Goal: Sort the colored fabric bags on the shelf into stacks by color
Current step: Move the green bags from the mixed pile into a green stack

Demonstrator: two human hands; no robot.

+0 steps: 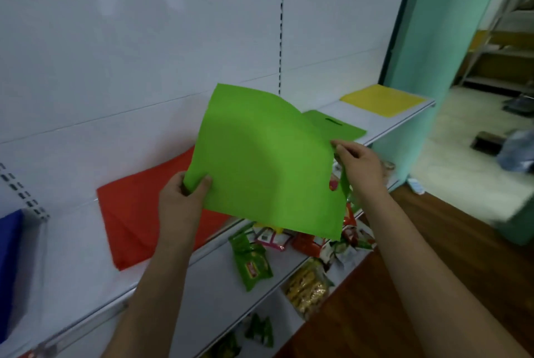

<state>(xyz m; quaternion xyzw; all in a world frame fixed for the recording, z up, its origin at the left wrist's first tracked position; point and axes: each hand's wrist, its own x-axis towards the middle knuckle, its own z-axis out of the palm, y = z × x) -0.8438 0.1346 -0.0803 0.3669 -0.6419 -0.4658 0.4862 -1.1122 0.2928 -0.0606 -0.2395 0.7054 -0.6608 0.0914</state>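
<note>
Green fabric bag (pixel 265 161) held flat above the white shelf (pixel 404 116), left hand (pixel 180 201) pinching its lower-left corner, right hand (pixel 358 165) pinching its handle edge — second green bag (pixel 344 126) lying at 1 o'clock, yellow bag (pixel 381 100) farther that way, red bag (pixel 138 213) at 8 o'clock, blue bag (pixel 10 268) beyond — snack packets (pixel 251 262) below.

My two bare forearms reach in from the bottom edge, with no sleeves, gloves, watch or rings showing. My left hand (pixel 180 198) and right hand (pixel 359 165) are bare, with short, unpainted nails.
</note>
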